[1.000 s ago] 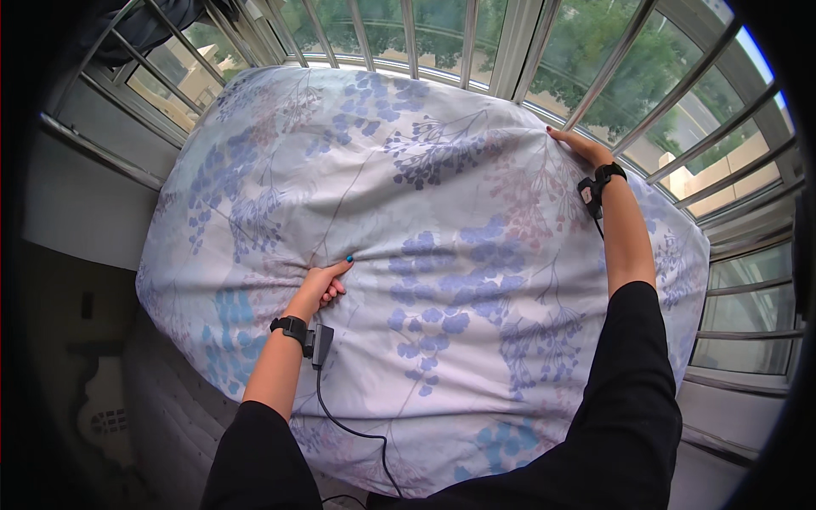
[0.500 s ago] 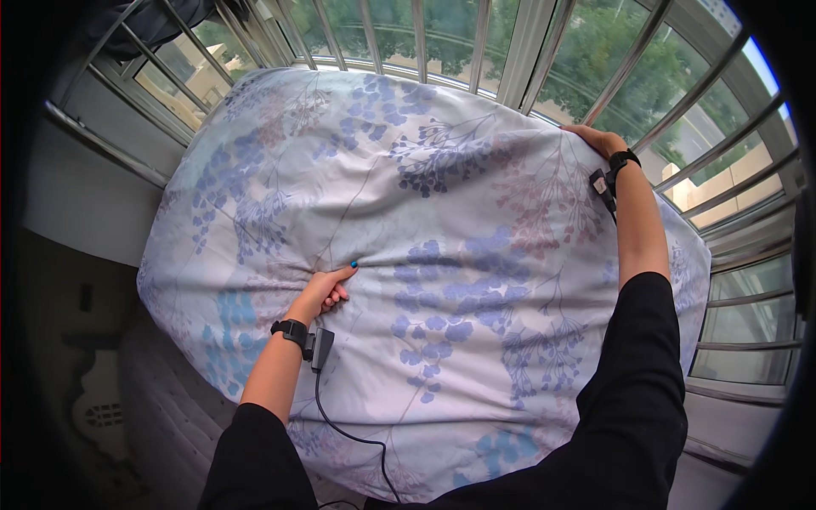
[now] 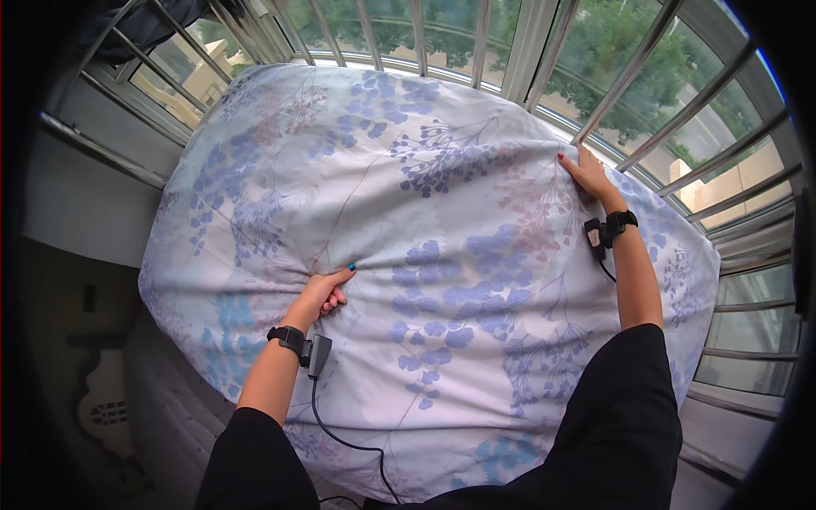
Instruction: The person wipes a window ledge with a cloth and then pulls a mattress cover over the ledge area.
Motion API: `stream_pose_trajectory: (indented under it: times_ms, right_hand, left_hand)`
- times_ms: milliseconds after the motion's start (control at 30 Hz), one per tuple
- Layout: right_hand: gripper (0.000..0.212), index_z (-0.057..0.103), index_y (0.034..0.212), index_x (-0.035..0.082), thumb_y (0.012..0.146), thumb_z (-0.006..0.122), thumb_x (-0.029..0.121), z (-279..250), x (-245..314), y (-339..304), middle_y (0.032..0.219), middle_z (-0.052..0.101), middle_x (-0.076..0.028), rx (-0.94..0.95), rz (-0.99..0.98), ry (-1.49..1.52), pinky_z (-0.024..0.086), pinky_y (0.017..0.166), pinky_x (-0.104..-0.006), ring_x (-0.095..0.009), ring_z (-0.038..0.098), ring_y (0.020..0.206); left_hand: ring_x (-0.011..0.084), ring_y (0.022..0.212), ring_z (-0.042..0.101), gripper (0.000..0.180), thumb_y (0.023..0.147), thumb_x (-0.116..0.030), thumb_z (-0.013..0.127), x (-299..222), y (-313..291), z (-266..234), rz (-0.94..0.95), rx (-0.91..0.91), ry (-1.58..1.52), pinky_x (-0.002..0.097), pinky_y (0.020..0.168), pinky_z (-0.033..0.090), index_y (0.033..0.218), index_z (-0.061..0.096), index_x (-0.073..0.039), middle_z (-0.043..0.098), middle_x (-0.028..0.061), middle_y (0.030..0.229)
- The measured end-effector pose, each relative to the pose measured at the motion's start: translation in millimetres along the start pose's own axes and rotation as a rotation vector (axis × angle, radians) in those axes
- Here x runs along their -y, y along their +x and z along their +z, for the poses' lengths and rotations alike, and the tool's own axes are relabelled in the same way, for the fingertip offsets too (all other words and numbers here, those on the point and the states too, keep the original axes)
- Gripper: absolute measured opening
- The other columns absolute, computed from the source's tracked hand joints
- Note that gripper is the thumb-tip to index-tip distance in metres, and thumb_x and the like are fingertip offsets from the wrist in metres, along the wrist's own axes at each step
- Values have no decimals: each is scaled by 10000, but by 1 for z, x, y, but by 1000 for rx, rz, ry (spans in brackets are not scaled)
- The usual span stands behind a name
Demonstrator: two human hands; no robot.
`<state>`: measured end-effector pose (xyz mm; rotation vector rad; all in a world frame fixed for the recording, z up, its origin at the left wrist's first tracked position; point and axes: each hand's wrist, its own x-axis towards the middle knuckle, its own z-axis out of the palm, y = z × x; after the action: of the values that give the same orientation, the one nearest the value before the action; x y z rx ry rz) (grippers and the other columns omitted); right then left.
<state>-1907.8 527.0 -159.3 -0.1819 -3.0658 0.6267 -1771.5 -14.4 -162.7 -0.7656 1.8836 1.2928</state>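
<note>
A puffy quilt (image 3: 459, 229) in pale cloth with blue, lilac and dusty pink plant prints spreads before me. My left hand (image 3: 323, 293) is closed on a bunch of its cloth left of the middle, thumb on top, and creases fan out from the grip. Near the quilt's far right edge rests my right hand (image 3: 591, 177), with its thumb apart from the fingers on the cloth. Its other fingertips are partly hidden. Each wrist wears a black strap with a small dark device, such as the left device (image 3: 320, 356), trailing a cable.
Metal bars (image 3: 616, 72) and window frames run close behind the quilt and along its right side. A rail (image 3: 102, 151) crosses at the left. Below it, a grey tufted surface (image 3: 170, 399) shows. A black cable (image 3: 348, 436) lies over the quilt's near part.
My right hand has come back from the far right edge toward me, onto the quilt's top, and its thumb now shows. My left hand keeps its grip in nearly the same place.
</note>
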Motion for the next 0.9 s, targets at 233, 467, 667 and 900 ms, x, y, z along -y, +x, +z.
stream_pose_trajectory:
  times_ms: [233,467,667,900]
  right_hand:
    - [903,71,1339,61,717,481,571,11,93,-268,1389,29,-177,220,-215,-306,-24,953,-570,-305,13,1290]
    - [810,87,1342,105,760,444,541,27,87,-280,1403,43,-106,65,-77,-323,-9,955,-574,-267,41,1293]
    - [876,69,1346,128,722,352,674,27,103,-261,1407,34,-85,109,73,-412,15,968,-564,-228,27,1297]
    - [867,134,1304,-40,768,310,618,77,202,-334,1371,110,-206,25,203,-382,66,982,-534,-294,55,1286]
  left_hand:
    - [74,273,306,521,649,-503,635,15,-8,-10,27,-61,-30,202,286,204,416,467,-68,397,-2,364]
    - [156,346,452,526,726,-484,557,31,-31,27,319,-415,94,288,381,358,481,514,-20,481,54,413]
    - [267,1201,262,532,775,-377,465,146,-134,134,980,-798,935,430,975,186,1193,391,-58,313,149,1279]
    - [282,1210,277,557,765,-392,478,300,-214,77,1187,-484,1051,434,982,195,1263,354,-174,296,120,1321]
